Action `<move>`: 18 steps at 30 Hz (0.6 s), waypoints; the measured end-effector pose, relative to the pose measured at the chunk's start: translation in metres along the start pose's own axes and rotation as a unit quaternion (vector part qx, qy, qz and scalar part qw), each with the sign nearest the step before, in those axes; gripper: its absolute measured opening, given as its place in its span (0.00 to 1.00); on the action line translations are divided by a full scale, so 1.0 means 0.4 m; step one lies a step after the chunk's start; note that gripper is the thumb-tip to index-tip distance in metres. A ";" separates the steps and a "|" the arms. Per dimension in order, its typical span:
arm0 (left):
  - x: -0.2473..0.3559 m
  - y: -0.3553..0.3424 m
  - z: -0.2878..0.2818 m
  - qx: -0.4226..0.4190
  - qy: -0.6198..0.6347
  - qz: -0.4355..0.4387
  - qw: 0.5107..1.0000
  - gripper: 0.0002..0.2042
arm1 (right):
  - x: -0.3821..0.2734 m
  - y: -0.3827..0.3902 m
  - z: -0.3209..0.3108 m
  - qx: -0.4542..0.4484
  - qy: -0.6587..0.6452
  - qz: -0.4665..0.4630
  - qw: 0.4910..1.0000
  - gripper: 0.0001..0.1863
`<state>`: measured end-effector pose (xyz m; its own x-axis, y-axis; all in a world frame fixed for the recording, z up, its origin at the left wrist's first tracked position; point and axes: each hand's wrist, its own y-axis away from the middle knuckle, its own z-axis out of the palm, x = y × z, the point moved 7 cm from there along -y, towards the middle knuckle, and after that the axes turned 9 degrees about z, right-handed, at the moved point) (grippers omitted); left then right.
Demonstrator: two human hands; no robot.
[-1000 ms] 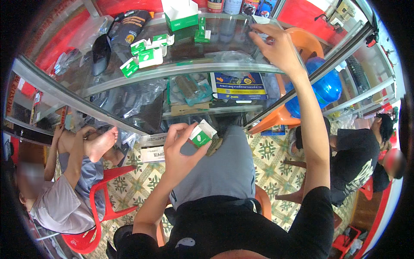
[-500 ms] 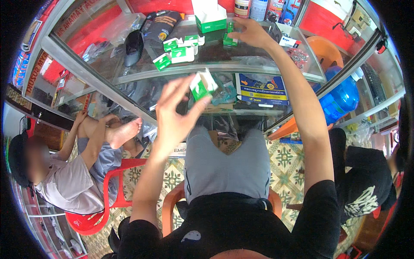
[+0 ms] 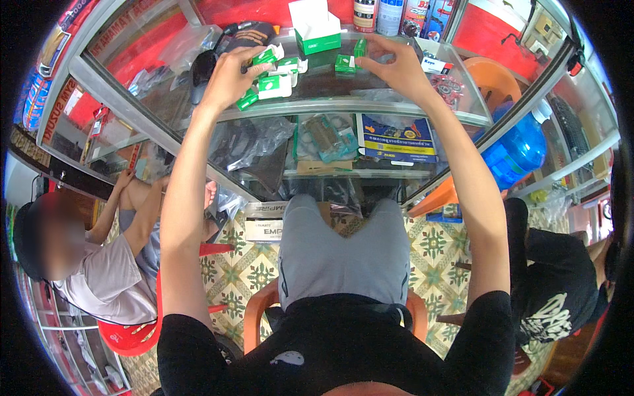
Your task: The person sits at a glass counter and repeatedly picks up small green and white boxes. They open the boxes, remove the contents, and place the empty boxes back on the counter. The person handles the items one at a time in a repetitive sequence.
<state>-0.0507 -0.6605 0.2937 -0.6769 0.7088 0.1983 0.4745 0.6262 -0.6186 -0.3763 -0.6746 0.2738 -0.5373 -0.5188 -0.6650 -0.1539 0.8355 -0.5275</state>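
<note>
On the glass counter, several small green-and-white boxes with raised flaps (image 3: 274, 84) lie in a loose group. My left hand (image 3: 231, 78) is at this group's left side, its fingers closed on the small green box (image 3: 267, 55) at the far end. To the right, my right hand (image 3: 399, 69) pinches another small green box (image 3: 360, 47), which stands on edge between thumb and fingers. One more small green box (image 3: 344, 64) lies flat beside my right thumb. Behind them stands a larger green box (image 3: 319, 41) with its white lid up.
Spray cans (image 3: 391, 16) line the back of the counter. A dark shoe-like item (image 3: 203, 72) lies left of my left hand. The metal front edge (image 3: 317, 107) runs below my wrists. Two people sit nearby, one on each side. A blue water bottle (image 3: 518, 148) stands at right.
My left hand has carried its small box from in front of the counter up and left to the group. Two small boxes near my right hand, stacked before, now lie apart.
</note>
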 end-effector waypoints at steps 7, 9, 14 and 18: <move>0.111 -0.029 -0.010 0.090 -0.003 0.047 0.995 0.22 | -0.100 0.103 -0.033 -0.022 -0.073 -0.004 0.997 0.32; 0.210 0.002 0.024 0.082 0.165 -0.049 0.982 0.22 | -0.123 0.135 -0.027 -0.030 -0.077 -0.023 0.996 0.32; 0.360 0.106 0.115 0.056 0.462 -0.091 0.880 0.31 | -0.217 0.220 -0.023 -0.046 -0.075 -0.088 0.992 0.32; 0.386 0.200 0.198 0.051 0.453 -0.114 0.883 0.32 | -0.251 0.315 -0.043 -0.017 -0.049 -0.148 0.988 0.33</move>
<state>-0.1618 -0.5267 0.2147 0.0012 0.5651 0.8250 0.2995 0.7869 -0.5395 -0.3561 -0.5140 0.2833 -0.3830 -0.7543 -0.5332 -0.3205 0.6499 -0.6892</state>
